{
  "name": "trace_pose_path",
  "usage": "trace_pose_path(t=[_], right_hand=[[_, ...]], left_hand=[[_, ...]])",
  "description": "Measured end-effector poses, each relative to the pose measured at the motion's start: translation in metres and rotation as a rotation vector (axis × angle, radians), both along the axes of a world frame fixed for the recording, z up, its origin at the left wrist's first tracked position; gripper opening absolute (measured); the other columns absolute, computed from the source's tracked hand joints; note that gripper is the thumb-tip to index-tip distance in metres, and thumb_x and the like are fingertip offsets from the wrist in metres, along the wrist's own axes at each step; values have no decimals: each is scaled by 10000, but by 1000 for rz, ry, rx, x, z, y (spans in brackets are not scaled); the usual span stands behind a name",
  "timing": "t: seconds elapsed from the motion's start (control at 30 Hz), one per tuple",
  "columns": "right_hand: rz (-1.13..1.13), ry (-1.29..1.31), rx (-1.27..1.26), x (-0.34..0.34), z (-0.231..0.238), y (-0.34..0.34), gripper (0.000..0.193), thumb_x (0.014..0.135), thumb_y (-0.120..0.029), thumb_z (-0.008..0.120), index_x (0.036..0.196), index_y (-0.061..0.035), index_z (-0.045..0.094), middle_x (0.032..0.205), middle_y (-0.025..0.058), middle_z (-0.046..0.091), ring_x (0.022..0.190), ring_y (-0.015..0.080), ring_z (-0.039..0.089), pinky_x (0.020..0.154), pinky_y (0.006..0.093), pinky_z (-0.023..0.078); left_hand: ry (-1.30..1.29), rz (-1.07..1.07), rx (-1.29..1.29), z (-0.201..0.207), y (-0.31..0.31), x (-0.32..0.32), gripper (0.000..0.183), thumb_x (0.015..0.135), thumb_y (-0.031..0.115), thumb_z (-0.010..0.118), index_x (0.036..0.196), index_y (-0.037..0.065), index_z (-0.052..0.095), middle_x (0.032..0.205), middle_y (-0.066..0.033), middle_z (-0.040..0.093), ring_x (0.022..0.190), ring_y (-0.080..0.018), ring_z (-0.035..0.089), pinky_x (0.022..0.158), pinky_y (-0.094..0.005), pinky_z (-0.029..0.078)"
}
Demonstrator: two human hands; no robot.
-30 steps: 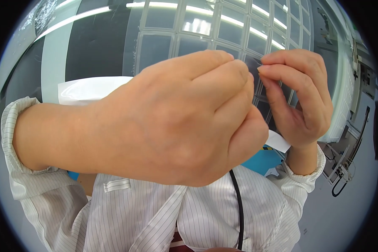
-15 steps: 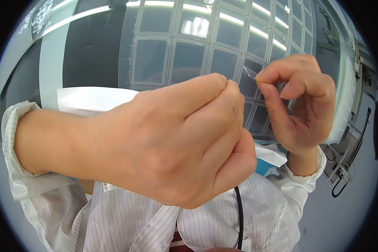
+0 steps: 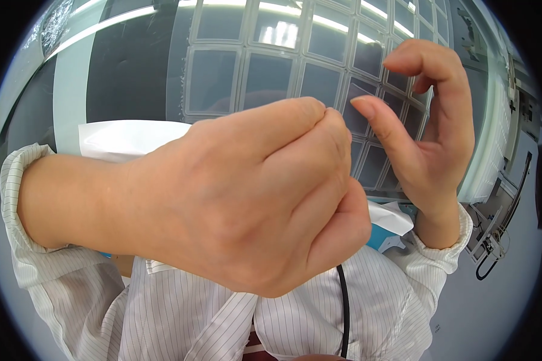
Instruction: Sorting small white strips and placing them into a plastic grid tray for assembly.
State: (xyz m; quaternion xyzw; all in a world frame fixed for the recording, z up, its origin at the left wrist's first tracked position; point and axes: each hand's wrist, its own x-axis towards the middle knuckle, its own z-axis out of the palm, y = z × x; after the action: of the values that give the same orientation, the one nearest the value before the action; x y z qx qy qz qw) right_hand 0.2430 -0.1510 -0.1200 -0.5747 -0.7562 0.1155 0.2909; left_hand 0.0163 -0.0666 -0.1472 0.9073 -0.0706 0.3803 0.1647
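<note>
My left hand [image 3: 241, 198] fills the middle of the view, back of the hand up, with its fingers curled and pressed together. Whatever it may hold is hidden behind the fingers. To its right my right hand [image 3: 430, 120] is raised, thumb and forefinger apart, and nothing shows between them. Beneath both hands lie rows of clear square plastic compartments [image 3: 268, 81] on the worktop, with light reflected in them.
A white sheet [image 3: 132, 137] lies behind my left wrist. More white paper and something blue [image 3: 382, 236] show below my right wrist. A dark panel [image 3: 128, 72] is at the far left. A black cable [image 3: 344, 313] hangs down my front.
My right thumb and forefinger pinched a small clear piece of film; they have parted and that film no longer shows there. The forefinger has moved up and away. My left hand stays closed.
</note>
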Motion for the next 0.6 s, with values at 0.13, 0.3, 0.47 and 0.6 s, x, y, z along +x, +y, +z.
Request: trace_pose_path(t=[0.13,0.3,0.47,0.6], right_hand=[[-88,-125,-83,-4,11,2,431,815,-137,850,1145,-32,594,1093,47,597,967,162,531,814,279,405],[-65,-167,-19,7,-2,9,332,885,-176,799,1075,-36,566,993,18,541,919,176,499,841,296,424],[-144,-114,-49,8,-9,11,244,950,-165,742,1065,-38,567,988,13,549,875,139,484,819,257,421],[-319,376,-270,13,-9,6,210,992,-157,706,1110,-38,578,1021,-23,550,886,81,483,815,219,415]], left_hand=[[-14,-3,-15,-6,-4,15,146,754,-35,651,720,1,514,807,-261,715,779,-351,737,665,-415,656],[-13,-17,-8,-4,-2,21,135,751,-31,656,731,-2,526,814,-260,714,782,-351,734,666,-415,655],[-17,-13,10,0,0,21,123,748,-25,663,744,-6,541,823,-260,713,786,-352,730,668,-415,652],[-28,-18,27,1,3,24,116,746,-20,667,755,-9,553,831,-260,712,788,-352,728,670,-415,650]])
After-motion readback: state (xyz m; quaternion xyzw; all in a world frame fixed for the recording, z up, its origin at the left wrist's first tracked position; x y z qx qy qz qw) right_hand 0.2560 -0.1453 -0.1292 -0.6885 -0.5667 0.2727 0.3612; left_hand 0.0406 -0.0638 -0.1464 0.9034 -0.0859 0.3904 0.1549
